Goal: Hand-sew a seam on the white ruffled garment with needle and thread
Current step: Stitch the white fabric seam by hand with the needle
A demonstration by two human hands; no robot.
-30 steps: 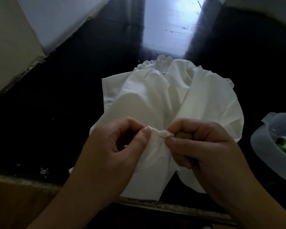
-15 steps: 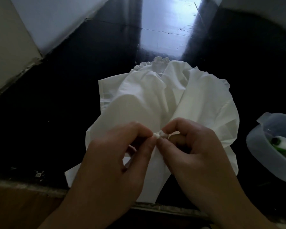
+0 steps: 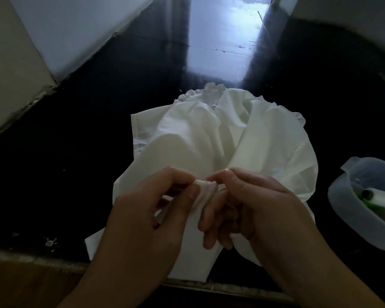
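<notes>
The garment (image 3: 222,138) is plain white, without print; its ruffled edge (image 3: 209,91) is the same white. The gathered fabric fold (image 3: 206,187) between the hands is white with a faint pink cast. The table surface (image 3: 80,156) is glossy black, with a pale blue-white reflected band (image 3: 222,34) at the far end and small white specks (image 3: 49,242) near its front edge. The wall panel (image 3: 71,25) at upper left is pale blue-white; the adjoining face (image 3: 7,70) is beige. The plastic container (image 3: 342,210) at right is translucent blue-grey. It holds a white thread spool (image 3: 380,197) with a dark end, beside green items (image 3: 365,200).
</notes>
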